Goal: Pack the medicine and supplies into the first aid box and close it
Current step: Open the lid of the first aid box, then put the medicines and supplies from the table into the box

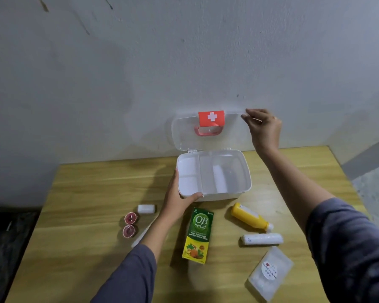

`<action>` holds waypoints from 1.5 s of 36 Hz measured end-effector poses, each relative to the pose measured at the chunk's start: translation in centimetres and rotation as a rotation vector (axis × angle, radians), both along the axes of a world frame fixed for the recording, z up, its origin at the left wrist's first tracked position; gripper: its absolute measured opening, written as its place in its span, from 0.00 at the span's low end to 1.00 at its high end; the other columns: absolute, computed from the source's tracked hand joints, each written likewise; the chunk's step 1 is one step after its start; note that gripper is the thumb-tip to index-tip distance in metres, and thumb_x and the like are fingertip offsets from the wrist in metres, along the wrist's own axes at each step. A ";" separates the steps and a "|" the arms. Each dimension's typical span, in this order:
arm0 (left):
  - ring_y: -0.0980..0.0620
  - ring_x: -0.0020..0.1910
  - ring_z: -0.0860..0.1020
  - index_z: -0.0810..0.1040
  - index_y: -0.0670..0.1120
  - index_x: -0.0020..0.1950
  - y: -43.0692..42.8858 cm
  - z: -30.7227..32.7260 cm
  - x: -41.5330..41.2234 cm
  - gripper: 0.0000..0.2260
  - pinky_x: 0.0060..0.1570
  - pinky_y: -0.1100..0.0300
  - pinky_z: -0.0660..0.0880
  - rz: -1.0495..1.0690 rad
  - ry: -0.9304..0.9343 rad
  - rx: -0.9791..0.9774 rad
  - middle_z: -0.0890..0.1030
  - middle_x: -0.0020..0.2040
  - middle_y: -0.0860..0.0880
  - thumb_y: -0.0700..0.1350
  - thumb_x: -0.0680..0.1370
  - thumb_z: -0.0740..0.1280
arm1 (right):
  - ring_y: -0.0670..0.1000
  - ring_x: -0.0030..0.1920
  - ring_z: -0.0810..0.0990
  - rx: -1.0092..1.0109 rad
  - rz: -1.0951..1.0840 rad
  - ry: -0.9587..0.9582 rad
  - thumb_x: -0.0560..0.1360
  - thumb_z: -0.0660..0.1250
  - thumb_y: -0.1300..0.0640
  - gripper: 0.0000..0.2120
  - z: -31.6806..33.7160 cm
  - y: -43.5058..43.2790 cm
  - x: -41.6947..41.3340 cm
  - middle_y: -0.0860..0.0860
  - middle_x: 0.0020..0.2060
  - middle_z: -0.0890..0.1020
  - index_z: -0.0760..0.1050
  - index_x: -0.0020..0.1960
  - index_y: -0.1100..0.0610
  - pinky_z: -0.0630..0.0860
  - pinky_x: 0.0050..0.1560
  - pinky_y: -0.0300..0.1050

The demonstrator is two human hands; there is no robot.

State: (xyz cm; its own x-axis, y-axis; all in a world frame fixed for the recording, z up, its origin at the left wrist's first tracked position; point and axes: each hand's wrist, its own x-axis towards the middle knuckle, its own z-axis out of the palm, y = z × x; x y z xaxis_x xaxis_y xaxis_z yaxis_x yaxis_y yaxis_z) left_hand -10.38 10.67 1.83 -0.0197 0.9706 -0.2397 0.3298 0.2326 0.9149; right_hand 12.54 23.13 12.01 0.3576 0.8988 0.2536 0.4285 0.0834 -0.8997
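The box [214, 174] sits open mid-counter [96, 193] — left hand [177, 197] clamped on its corner, right hand [264, 127] pinching the raised lid [184, 132]. The carton [199, 235] lies nearest the left hand, long axis pointing toward the box.

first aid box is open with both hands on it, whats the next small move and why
Probably let go of the clear hinged lid, which stands upright against the wall, and bring the right hand down to the yellow plastic bottle lying just in front of the white first aid box. The box's compartments look empty, the supplies are all on the wooden table, and the left hand steadies the box.
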 end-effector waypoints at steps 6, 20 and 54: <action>0.55 0.68 0.65 0.57 0.55 0.72 0.0 0.3 -0.4 0.42 0.66 0.54 0.67 -0.046 -0.034 0.047 0.66 0.70 0.54 0.49 0.65 0.77 | 0.49 0.50 0.77 0.074 -0.111 0.006 0.75 0.67 0.58 0.16 -0.8 -6.1 -2.3 0.59 0.52 0.78 0.75 0.61 0.62 0.75 0.50 0.31; 0.55 0.73 0.59 0.52 0.48 0.75 0.5 -1.2 -1.6 0.42 0.72 0.55 0.59 -0.134 0.030 0.074 0.59 0.75 0.49 0.49 0.69 0.74 | 0.57 0.64 0.67 -0.507 -0.082 -0.177 0.68 0.71 0.43 0.39 -12.7 -24.9 -13.3 0.57 0.62 0.69 0.61 0.69 0.62 0.67 0.64 0.51; 0.54 0.74 0.56 0.45 0.52 0.76 0.2 0.5 -1.0 0.45 0.73 0.53 0.58 -0.119 -0.041 -0.039 0.55 0.77 0.51 0.46 0.70 0.73 | 0.56 0.60 0.71 -0.482 0.310 -0.756 0.64 0.73 0.51 0.36 -3.0 -10.0 0.4 0.56 0.61 0.71 0.65 0.70 0.54 0.73 0.59 0.49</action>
